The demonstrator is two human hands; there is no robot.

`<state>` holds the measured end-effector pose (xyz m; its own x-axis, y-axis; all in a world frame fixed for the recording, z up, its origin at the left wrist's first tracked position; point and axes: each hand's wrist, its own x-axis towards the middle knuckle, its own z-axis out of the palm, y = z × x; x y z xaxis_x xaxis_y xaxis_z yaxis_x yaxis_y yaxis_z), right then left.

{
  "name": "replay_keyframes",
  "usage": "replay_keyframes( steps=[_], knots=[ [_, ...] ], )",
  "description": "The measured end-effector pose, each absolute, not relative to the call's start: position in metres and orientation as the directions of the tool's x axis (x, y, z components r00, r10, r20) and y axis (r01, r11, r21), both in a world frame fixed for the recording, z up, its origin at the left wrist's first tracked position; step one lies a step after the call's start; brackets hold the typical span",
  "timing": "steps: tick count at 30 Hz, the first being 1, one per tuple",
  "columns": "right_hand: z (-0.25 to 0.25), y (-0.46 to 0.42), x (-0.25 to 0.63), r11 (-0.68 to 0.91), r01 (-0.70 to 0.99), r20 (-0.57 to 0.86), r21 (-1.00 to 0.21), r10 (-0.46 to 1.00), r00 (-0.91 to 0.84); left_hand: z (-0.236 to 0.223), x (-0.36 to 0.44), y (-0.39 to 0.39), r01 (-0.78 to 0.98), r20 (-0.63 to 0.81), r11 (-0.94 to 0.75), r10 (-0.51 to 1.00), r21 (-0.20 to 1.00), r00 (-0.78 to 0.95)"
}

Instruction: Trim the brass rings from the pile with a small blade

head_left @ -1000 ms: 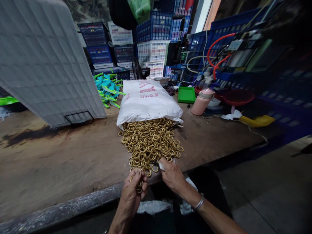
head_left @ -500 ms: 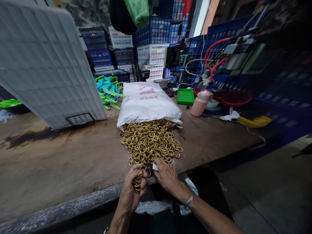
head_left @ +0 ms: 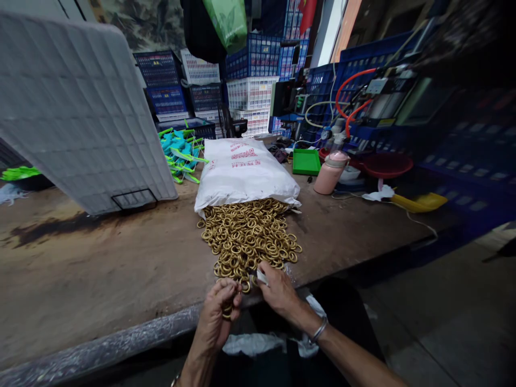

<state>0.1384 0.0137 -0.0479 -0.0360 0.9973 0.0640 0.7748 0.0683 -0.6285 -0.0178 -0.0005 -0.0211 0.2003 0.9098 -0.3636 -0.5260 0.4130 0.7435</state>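
My left hand [head_left: 220,310] is closed around several brass-coloured rings [head_left: 227,310], its thumb and fingertips pinched together. Close by on the right, my right hand [head_left: 279,290] grips a small tool with a white part [head_left: 262,277]; most of that tool is hidden by the fingers. A single ring shows at its tip, and I cannot tell whether it touches. Just beyond both hands lies a heap of brass-coloured rings [head_left: 245,236], spilling from the mouth of a white sack [head_left: 245,174] with red print.
On the left stands a tall grey ribbed panel [head_left: 80,113]. Green and blue plastic pieces [head_left: 181,153] lie behind it. A green tray [head_left: 306,161], a pink bottle [head_left: 331,173] and a yellow scoop [head_left: 419,202] are at right. Stacked crates [head_left: 252,91] fill the back. The table edge [head_left: 121,346] runs beneath my hands.
The tool's dark strip, visible between my hands before, no longer shows. My left fingers have closed further over their rings. A ring now appears beside my right fingertips.
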Motion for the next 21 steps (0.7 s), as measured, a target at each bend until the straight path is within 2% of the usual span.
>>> replay_keyframes(
  steps=[4,7,11,13,16,21],
  knots=[
    [-0.041,0.016,0.134,-0.031,0.492,-0.02,-0.87,0.999,0.027,-0.026,-0.009,-0.004,-0.384,-0.382,0.382,0.921,0.841,0.079],
    [-0.034,0.015,0.13,-0.128,0.278,-0.137,-0.952,0.991,-0.012,-0.027,-0.006,-0.005,-0.235,-0.294,0.29,0.956,0.928,0.018],
    [-0.029,0.011,0.127,-0.303,0.06,-0.308,-0.951,0.948,-0.086,-0.027,-0.005,-0.006,-0.043,-0.05,0.05,0.999,0.998,0.02],
    [-0.027,0.009,0.126,-0.397,-0.025,-0.391,-0.917,0.911,-0.134,-0.027,-0.004,-0.007,-0.001,0.019,-0.019,0.997,1.0,0.07],
    [-0.025,0.006,0.125,-0.484,-0.118,-0.456,-0.867,0.867,-0.201,-0.027,-0.002,-0.008,0.02,0.058,-0.06,0.994,0.998,0.097],
    [-0.024,0.004,0.124,-0.511,-0.167,-0.456,-0.843,0.844,-0.283,-0.026,0.0,-0.008,0.046,0.063,-0.069,0.993,0.997,0.103]
  ],
)
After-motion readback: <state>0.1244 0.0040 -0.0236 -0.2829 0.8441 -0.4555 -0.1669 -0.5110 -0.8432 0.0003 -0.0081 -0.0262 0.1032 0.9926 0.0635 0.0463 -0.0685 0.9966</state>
